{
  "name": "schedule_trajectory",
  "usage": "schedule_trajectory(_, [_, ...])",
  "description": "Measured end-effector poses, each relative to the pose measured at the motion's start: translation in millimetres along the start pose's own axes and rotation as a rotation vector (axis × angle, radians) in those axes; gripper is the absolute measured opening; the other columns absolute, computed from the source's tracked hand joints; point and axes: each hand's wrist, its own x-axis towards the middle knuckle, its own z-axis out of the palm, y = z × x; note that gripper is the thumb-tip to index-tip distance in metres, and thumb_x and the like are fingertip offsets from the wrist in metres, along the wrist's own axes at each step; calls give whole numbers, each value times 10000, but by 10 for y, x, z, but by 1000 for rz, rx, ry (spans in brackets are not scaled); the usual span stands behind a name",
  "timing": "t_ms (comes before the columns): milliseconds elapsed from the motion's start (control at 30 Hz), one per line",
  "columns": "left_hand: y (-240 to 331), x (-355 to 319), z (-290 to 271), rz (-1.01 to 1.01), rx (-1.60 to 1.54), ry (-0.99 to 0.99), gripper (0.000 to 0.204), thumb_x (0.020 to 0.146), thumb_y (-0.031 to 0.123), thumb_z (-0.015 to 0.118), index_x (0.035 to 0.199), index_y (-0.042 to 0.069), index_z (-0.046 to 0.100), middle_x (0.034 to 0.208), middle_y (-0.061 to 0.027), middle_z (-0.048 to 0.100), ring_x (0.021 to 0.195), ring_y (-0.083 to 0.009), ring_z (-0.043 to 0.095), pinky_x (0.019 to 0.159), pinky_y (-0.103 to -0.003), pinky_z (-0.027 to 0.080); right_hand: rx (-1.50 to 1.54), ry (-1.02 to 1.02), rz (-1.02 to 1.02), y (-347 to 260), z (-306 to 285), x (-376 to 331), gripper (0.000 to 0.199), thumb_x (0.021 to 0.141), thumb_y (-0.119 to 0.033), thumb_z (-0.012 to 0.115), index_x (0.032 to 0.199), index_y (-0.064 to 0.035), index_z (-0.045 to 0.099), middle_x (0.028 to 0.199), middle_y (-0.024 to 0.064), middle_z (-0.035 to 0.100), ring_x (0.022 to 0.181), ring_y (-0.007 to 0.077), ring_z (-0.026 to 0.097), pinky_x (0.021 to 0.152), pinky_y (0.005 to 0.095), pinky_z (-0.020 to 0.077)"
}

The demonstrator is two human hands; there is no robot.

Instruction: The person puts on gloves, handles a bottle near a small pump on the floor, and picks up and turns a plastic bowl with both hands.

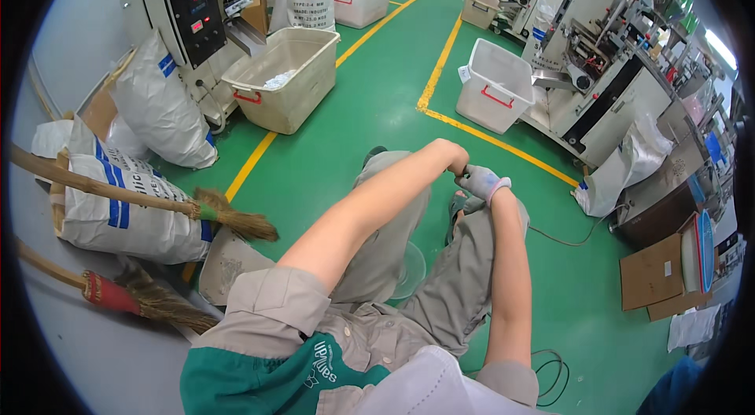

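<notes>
Both hands meet in front of my knees, just above my right thigh. My bare left hand (452,156) is bent down at the wrist, its fingers curled in and mostly out of sight. Against it, my right hand (481,182) wears a grey work glove with a pink cuff, and its fingers are closed. A small dark patch shows where the hands touch; what they hold, if anything, is too small to tell. Between my legs on the floor is a clear round plastic container (410,269), partly covered by my trousers.
To the left lie white sacks (134,207), two straw brooms (236,214) and a dustpan (228,266). Ahead stand a white bin (303,93) with white contents and another bin (495,89). Machines (598,93) line the right, near a cardboard box (653,273); a cable (578,242) crosses the floor.
</notes>
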Motion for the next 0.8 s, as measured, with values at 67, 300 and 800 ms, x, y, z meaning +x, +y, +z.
schedule_trajectory(67, [-9,-5,3,-11,-13,2,319,765,323,590,856,32,683,781,-164,675,688,-271,658,622,-390,507,27,6,-3,19,4,-14,415,804,-362,592,1083,-56,616,1042,191,644,991,340,606,871,392,463])
schedule_trajectory(300, [-72,19,43,-19,-32,26,338,786,403,595,781,70,653,734,-114,665,649,-238,651,608,-374,502,40,2,14,-12,-33,-59,413,811,-346,587,1120,-72,606,1090,184,629,1030,328,590,901,381,445])
schedule_trajectory(800, [84,-67,25,28,15,79,254,780,264,587,859,43,685,769,-154,675,676,-270,655,614,-391,502,24,3,24,41,-4,-47,393,815,-344,587,1100,-75,616,1012,165,659,947,305,629,842,374,474])
